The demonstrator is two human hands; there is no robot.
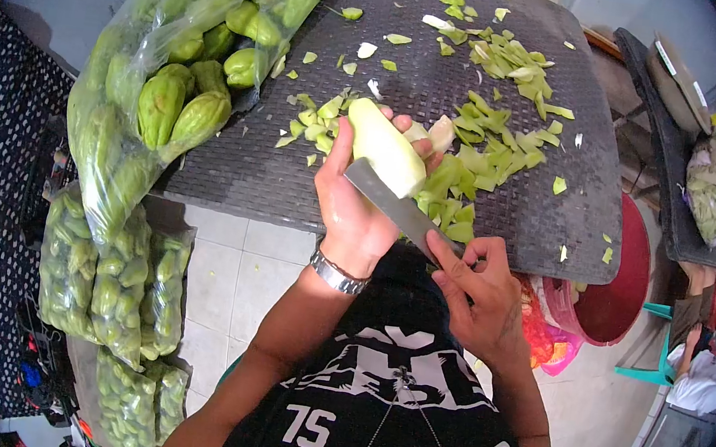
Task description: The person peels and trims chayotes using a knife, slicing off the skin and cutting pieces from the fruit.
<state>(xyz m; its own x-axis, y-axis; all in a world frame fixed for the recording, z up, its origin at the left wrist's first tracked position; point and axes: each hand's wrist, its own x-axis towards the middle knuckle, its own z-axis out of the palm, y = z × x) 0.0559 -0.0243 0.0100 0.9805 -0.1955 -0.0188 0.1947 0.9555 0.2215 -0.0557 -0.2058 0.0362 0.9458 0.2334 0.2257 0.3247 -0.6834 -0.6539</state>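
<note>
A pale, peeled chayote [382,145] lies in my left hand [352,201], which wears a metal watch and has its fingers curled around the vegetable. My right hand [478,295] grips a knife [399,211] by its handle, which is mostly hidden by my fingers. The broad blade points up and left and lies across the lower end of the chayote. Green peelings [471,161] are strewn over the dark woven-pattern table [231,178] behind and beside my hands. Left of them, a torn clear plastic bag [105,120] spills out unpeeled green chayotes [161,104].
More filled bags of chayotes [118,271] are stacked below the table's left side. A red tub [621,280] stands at the right, with a red net bag [538,328] near it. Farther right are a second table [648,159] with bagged vegetables and another person [701,377] beside a teal stool [652,354].
</note>
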